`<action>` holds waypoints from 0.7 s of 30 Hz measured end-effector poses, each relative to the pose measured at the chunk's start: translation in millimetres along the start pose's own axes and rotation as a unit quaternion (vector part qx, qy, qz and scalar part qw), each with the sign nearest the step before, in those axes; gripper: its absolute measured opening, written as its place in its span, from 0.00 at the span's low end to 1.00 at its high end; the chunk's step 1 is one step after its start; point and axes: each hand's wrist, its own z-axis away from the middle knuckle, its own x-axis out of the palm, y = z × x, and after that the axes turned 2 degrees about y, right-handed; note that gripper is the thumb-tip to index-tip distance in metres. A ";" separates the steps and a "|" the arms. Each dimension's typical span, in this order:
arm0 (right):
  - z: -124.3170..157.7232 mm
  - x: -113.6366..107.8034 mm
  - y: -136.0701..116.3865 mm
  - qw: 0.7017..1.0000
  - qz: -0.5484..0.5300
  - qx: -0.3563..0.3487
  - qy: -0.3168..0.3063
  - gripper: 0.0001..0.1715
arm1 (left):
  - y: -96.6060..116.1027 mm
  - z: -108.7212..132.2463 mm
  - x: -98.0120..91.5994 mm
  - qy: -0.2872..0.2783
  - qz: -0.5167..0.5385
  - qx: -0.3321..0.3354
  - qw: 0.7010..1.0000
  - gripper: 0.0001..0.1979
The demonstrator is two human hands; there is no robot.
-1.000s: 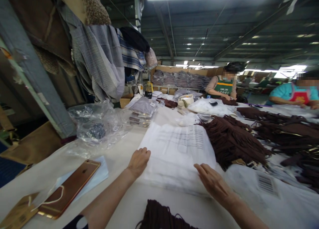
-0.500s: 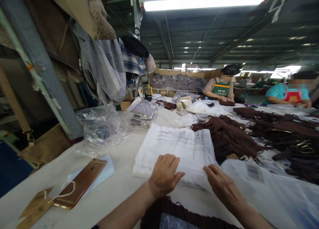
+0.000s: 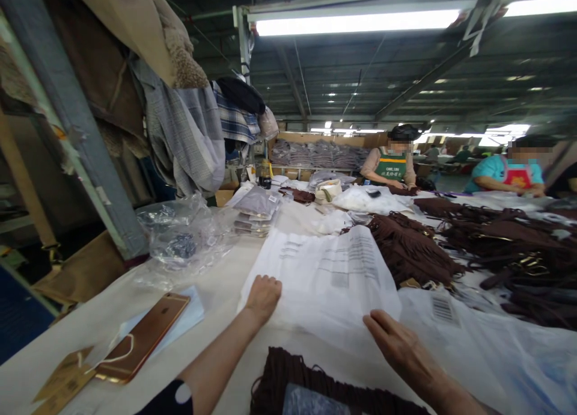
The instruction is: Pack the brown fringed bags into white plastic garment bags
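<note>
A white, half-clear plastic bag [image 3: 315, 282] with printed grey text lies before me on the table. My left hand [image 3: 264, 298] is closed at its left edge, fingers curled over the plastic. At the near right corner my right hand [image 3: 393, 338] pinches the same bag between thumb and fingers. The near part of the plastic is spread between both hands. Below it, at the bottom of the view, sits a dark brown fringed piece [image 3: 315, 382] with a clear packet [image 3: 311, 401] on top. Another white bag with a barcode [image 3: 446, 310] lies beside my right hand.
A phone [image 3: 148, 334], cardboard tags [image 3: 63, 382] and crumpled clear plastic [image 3: 180, 240] are on the left. Packed grey bags [image 3: 256, 204] are stacked beyond. Brown fringed goods [image 3: 406, 246] cover the right side. Two people work across the table; clothes [image 3: 180, 120] hang at left.
My left hand has moved left from the bag's near middle to its left edge and closed. My right hand keeps its grip at the right corner. The bag's near side looks more spread out.
</note>
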 end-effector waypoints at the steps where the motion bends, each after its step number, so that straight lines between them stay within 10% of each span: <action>1: 6.5 1.6 4.2 1.000 -0.015 0.005 0.003 0.17 | -13.3 4.5 1.6 -0.001 0.001 -0.033 0.999 0.07; 9: 51.9 10.5 20.8 0.951 -0.132 0.274 0.051 0.14 | -36.6 36.8 3.0 0.031 0.185 -0.214 0.958 0.11; 15: 57.6 -2.6 1.5 0.775 -0.322 0.537 0.089 0.13 | -16.3 44.6 20.0 0.087 0.472 -0.315 0.819 0.11; 21: 54.3 -0.1 -6.5 0.608 -0.478 0.614 0.156 0.22 | -10.9 40.6 30.1 0.151 0.628 -0.348 0.680 0.11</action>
